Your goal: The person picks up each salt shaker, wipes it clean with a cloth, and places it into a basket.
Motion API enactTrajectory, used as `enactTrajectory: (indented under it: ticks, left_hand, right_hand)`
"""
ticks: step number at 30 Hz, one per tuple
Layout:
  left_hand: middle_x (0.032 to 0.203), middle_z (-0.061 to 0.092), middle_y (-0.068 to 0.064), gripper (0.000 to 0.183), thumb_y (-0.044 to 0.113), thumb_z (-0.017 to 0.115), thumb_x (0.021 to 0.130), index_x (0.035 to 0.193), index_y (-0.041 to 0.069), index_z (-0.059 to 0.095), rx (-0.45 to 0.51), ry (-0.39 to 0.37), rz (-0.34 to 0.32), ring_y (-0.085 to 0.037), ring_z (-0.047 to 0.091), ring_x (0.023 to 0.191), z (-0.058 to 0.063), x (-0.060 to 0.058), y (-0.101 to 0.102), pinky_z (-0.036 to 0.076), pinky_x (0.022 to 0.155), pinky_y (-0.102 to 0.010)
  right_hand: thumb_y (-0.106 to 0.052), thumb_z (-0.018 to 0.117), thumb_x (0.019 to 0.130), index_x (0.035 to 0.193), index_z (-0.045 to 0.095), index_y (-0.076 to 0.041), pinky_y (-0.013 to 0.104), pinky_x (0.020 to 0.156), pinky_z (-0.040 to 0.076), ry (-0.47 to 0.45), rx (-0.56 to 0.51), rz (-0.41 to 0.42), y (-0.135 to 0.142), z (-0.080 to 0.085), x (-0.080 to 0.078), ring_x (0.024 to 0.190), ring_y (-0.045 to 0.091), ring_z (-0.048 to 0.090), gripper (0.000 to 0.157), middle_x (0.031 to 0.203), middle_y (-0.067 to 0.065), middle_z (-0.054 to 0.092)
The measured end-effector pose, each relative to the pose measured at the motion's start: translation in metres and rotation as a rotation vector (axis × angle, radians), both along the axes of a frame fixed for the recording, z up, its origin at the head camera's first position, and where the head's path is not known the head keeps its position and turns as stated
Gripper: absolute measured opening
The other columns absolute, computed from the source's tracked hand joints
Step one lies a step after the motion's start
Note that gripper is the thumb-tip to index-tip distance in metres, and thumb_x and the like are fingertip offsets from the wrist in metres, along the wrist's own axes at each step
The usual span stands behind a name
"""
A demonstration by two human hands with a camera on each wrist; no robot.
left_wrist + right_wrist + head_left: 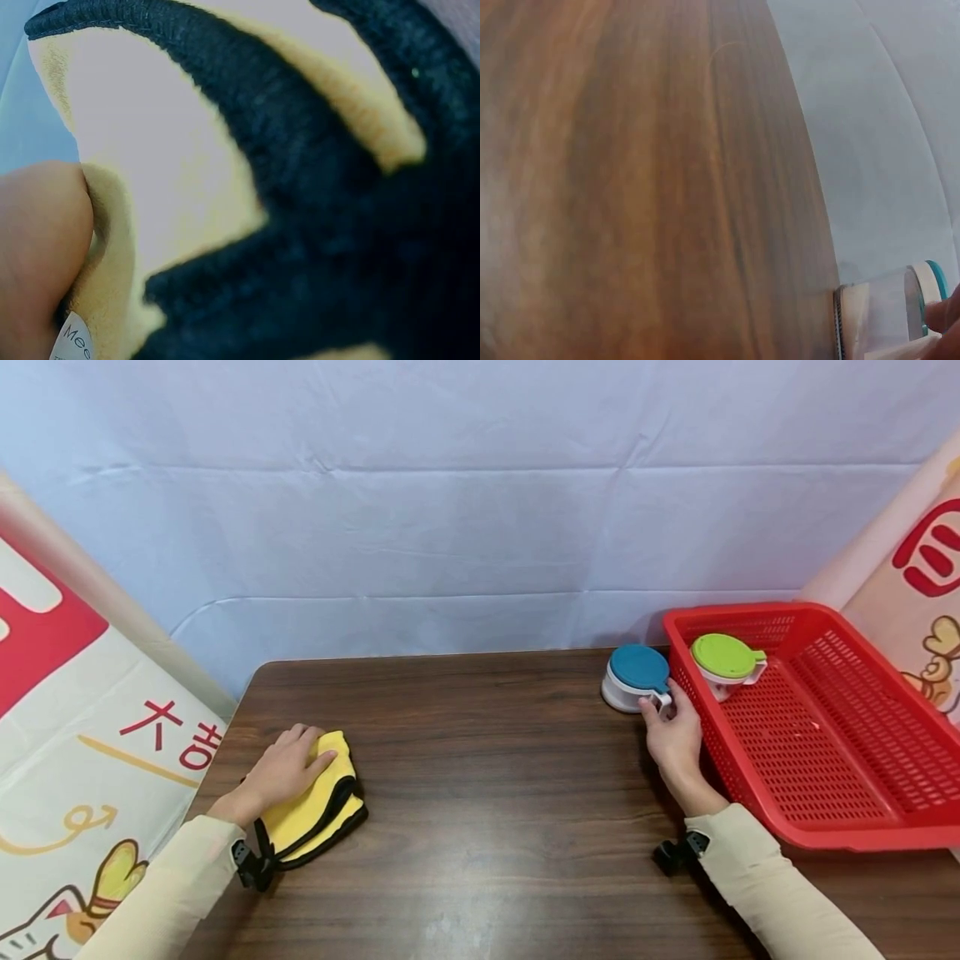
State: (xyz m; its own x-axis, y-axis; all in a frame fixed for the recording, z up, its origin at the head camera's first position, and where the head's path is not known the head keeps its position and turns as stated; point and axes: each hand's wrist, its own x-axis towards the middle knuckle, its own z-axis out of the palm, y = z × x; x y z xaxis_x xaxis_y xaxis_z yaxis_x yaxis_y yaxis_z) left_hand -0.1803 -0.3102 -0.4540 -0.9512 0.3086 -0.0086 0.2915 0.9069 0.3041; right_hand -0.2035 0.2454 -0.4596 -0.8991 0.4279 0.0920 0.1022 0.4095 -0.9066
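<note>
My left hand rests on a folded yellow cloth with black edging at the table's left side. Close up in the left wrist view, the cloth fills most of the picture, with a finger and a white tag by it. Over on the right, my right hand pinches the handle of a seasoning jar with a blue lid and clear body. It stands upright on the table, just left of the red basket. Only the jar's side and some fingertips show in the right wrist view.
A red plastic basket sits at the right of the brown wooden table. Inside its back left corner is another seasoning jar, with a green lid. Pale cloth hangs behind the table; printed sheets flank both sides.
</note>
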Motion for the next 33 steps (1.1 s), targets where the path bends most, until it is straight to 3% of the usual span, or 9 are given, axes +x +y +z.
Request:
enactTrajectory:
  ticks: [4,10,19,26,29,33]
  left_hand:
    - [0.126,0.053,-0.029,0.048,0.032,0.054,0.107,0.134,-0.008,0.052,0.001,-0.005,0.003,-0.046,0.052,0.113,-0.001,0.000,0.000,0.043,0.093,-0.063]
    - [0.126,0.052,-0.029,0.048,0.031,0.054,0.107,0.134,-0.008,0.051,0.004,0.000,-0.002,-0.046,0.052,0.113,-0.001,0.000,0.000,0.044,0.092,-0.063]
    - [0.126,0.052,-0.030,0.048,0.030,0.054,0.107,0.135,-0.009,0.051,0.004,0.002,-0.001,-0.047,0.052,0.114,-0.002,0.000,0.000,0.043,0.094,-0.063]
    - [0.125,0.053,-0.030,0.047,0.030,0.055,0.107,0.134,-0.009,0.051,0.006,0.007,-0.004,-0.046,0.052,0.112,-0.003,-0.001,0.000,0.043,0.092,-0.062]
    - [0.126,0.052,-0.030,0.047,0.029,0.055,0.107,0.134,-0.009,0.051,0.008,0.008,-0.002,-0.047,0.052,0.113,-0.003,-0.001,0.000,0.043,0.093,-0.063]
    - [0.127,0.052,-0.031,0.048,0.030,0.054,0.107,0.135,-0.009,0.051,0.009,0.004,-0.001,-0.047,0.052,0.114,-0.003,0.000,0.000,0.043,0.094,-0.063]
  right_hand:
    - [-0.013,0.060,0.103,0.152,0.043,0.001,0.025,0.094,0.046,0.032,-0.048,-0.025,0.001,-0.003,-0.002,0.117,0.027,0.056,0.053,0.143,0.025,0.054]
    - [-0.016,0.058,0.105,0.147,0.050,0.002,0.012,0.087,0.045,0.051,-0.154,-0.050,0.004,-0.006,-0.003,0.108,0.009,0.057,0.046,0.137,0.021,0.059]
    - [-0.015,0.068,0.099,0.146,0.053,-0.002,0.008,0.083,0.045,0.017,-0.125,-0.058,0.006,-0.006,-0.005,0.101,0.004,0.056,0.050,0.134,0.019,0.062]
    - [-0.023,0.059,0.104,0.151,0.048,-0.005,0.024,0.099,0.050,-0.053,-0.107,-0.032,0.010,-0.004,-0.005,0.122,0.020,0.060,0.051,0.142,0.018,0.058]
    - [-0.026,0.058,0.105,0.148,0.052,-0.003,0.023,0.097,0.050,-0.070,-0.097,-0.044,0.011,-0.005,-0.005,0.114,0.012,0.062,0.049,0.139,0.019,0.060]
    - [-0.029,0.059,0.104,0.139,0.059,-0.001,0.013,0.084,0.047,-0.077,-0.071,-0.079,0.011,-0.007,-0.004,0.094,-0.001,0.059,0.045,0.132,0.020,0.065]
